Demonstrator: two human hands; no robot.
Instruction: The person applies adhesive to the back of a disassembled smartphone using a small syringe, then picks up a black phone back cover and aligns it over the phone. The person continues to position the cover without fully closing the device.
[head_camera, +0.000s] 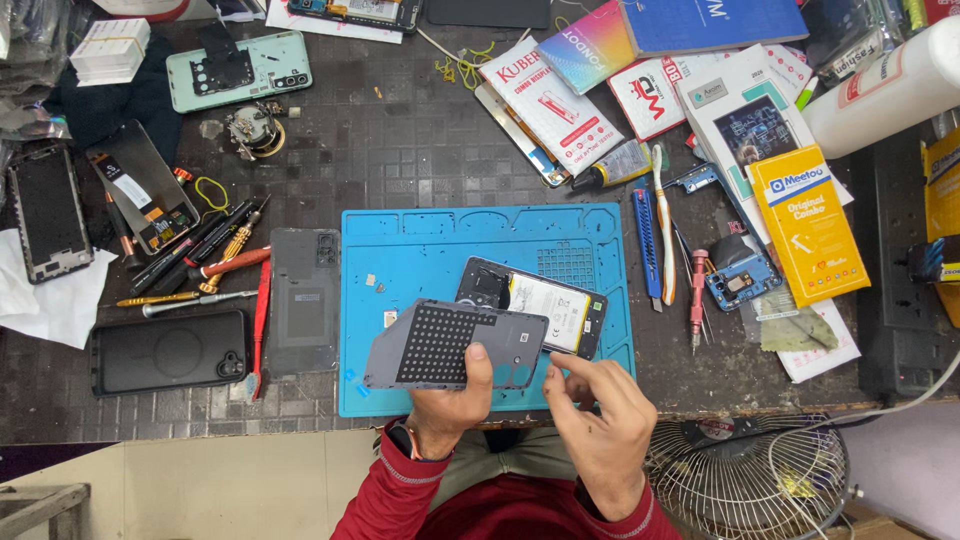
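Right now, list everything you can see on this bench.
mat: 1, blue, bench centre
open phone: 1, black, on mat
grey panel: 1, dotted, in left hand
back cover: 1, grey, left of mat
case: 1, black, far left
green cover: 1, top left
tools: several, red and black, left
boxes: several, mixed colours, top right
fan: 1, wire, bottom right
left hand: holds panel
right hand: beside panel

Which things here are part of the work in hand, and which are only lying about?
In hand:
left hand holding grey perforated panel
right hand beside it
opened phone
blue mat

Lying about:
green phone back
black phone case
yellow box
glue bottle
fan
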